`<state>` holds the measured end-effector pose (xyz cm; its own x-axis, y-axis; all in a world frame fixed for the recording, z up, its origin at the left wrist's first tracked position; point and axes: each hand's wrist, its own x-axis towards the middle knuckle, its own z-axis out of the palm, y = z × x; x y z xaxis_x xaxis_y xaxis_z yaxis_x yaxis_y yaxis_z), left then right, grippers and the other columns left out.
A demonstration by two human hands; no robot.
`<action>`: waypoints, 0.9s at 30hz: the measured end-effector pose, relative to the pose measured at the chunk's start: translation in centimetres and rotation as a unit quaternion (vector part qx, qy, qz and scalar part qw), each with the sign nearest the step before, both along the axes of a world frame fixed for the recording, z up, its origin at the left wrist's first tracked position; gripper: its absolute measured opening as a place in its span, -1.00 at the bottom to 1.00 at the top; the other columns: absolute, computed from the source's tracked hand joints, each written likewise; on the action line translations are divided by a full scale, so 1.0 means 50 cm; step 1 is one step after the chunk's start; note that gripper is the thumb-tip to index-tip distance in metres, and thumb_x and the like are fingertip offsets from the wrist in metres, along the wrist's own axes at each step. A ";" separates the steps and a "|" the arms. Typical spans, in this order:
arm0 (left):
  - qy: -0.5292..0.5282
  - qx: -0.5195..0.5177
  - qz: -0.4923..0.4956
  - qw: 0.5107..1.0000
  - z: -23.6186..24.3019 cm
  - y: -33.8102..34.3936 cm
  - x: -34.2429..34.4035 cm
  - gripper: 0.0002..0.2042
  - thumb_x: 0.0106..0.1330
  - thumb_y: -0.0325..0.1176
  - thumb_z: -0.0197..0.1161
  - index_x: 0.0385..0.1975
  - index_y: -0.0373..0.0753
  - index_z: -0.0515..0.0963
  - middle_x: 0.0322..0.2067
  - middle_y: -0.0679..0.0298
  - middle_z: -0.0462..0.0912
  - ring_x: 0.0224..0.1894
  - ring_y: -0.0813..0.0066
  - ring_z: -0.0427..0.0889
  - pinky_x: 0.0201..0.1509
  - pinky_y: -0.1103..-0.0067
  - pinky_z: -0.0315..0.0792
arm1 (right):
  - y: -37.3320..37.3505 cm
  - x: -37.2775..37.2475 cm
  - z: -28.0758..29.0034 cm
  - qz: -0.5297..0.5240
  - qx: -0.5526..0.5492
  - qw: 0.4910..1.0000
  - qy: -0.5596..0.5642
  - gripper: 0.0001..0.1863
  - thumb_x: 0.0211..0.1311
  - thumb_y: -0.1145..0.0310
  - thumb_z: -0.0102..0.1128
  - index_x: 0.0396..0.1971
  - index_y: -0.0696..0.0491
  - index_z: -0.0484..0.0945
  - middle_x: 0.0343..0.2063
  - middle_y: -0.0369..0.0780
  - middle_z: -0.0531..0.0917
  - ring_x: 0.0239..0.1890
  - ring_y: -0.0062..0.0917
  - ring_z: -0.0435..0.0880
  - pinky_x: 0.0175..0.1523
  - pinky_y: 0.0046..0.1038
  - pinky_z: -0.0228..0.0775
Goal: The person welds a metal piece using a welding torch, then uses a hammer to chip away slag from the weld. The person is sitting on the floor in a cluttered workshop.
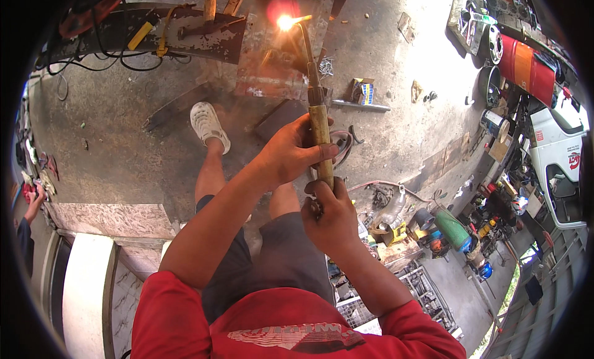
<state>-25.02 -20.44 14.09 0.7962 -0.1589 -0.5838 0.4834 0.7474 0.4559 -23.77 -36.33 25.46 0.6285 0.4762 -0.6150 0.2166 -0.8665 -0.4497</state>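
Observation:
Both my hands are closed around a gas torch (319, 127) with a worn brass-coloured handle, pointing away from me. My left hand (291, 150) wraps the middle of the handle, thumb along its side. Below it, my right hand (332, 212) grips the rear end. From the handle a thin bent neck (307, 50) runs up to a tip, where a dazzling white-orange glow (285, 22) hides the detail. Beneath the glow lies a scuffed, rusty metal plate (247, 71). Whether the flame touches the metal I cannot tell.
A rusty beam (204, 42) with black cables and a yellow-handled tool (141, 35) lies far left. Right of the plate are a small box (363, 91), a metal pipe (365, 105) and loose nails (326, 66). A green cylinder (453, 229) and red drum (526, 68) stand right.

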 end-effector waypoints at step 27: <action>0.015 0.055 -0.024 0.998 0.018 -0.028 0.009 -0.37 0.36 -0.33 0.57 0.37 -0.32 0.46 0.04 0.25 0.67 0.11 0.47 0.64 0.24 0.42 0.54 | -0.017 0.002 0.020 -0.044 0.014 0.999 0.002 -0.80 0.31 0.44 0.38 -0.10 0.01 0.63 -0.14 0.00 0.59 -0.23 0.05 0.70 -0.15 -0.03 0.59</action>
